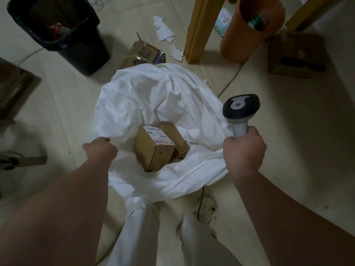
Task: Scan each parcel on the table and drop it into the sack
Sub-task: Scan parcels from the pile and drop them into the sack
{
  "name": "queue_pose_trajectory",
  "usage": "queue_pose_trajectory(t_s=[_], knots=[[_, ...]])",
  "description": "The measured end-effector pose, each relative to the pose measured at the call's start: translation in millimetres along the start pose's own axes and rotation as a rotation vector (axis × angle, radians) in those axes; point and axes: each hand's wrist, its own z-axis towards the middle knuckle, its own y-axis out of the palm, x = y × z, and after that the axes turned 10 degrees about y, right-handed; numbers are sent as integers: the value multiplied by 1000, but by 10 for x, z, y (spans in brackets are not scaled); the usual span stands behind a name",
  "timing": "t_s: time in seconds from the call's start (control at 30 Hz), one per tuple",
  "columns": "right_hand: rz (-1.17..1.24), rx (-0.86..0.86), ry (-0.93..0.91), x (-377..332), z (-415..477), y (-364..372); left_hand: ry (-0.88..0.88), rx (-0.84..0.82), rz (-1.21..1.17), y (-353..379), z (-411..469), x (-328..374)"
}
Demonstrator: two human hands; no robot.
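Head view, looking down at a tiled floor: a white sack (153, 96) lies open in the centre of the frame. The person's left hand (100, 148), at centre left, is clenched on the sack's left rim and holds it up. The right hand (245, 150), at centre right, is wrapped tight around the grey handle of a barcode scanner (241, 110), whose dark head stands upright above the fist. The sack's right rim runs up against that hand; whether the fingers also hold the fabric cannot be told.

Two cardboard parcels lie inside the sack, touching each other. The nearer labelled parcel (153, 150) is tilted with its white shipping label facing up; the second parcel (174, 137) sits just behind it, to the right.

A black bin (76, 41) stands at upper left and an orange bin (249, 35) at upper right, with a wooden leg (199, 29) between them. A taped carton (146, 52) lies on the floor just beyond the sack's far edge, near torn paper scraps (163, 29). White trouser legs fill the bottom centre.
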Motion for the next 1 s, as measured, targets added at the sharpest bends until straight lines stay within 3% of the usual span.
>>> queue_pose_trajectory(t_s=[0.13, 0.3, 0.4, 0.53, 0.77, 0.83, 1.0], knots=[[-3, -38, -4, -107, -143, -101, 75, 82, 1, -158, -273, -1], [-6, -26, -68, -445, -339, -617, 171, 384, -236, -797, -828, 90], [46, -6, -138, -717, -479, -1084, 226, 422, -206, -1386, -1184, 250], [136, 27, -212, -1082, -636, -1658, 310, 337, -73, -2171, -1548, 463], [238, 48, -245, -1427, -707, -2036, 528, 624, -44, -2816, -1943, 699], [179, 30, -209, -1377, -680, -1961, 534, 543, 40, -2712, -1885, 650], [-39, -63, -48, -1060, -558, -1587, 445, 105, 148, -2281, -1621, 452]])
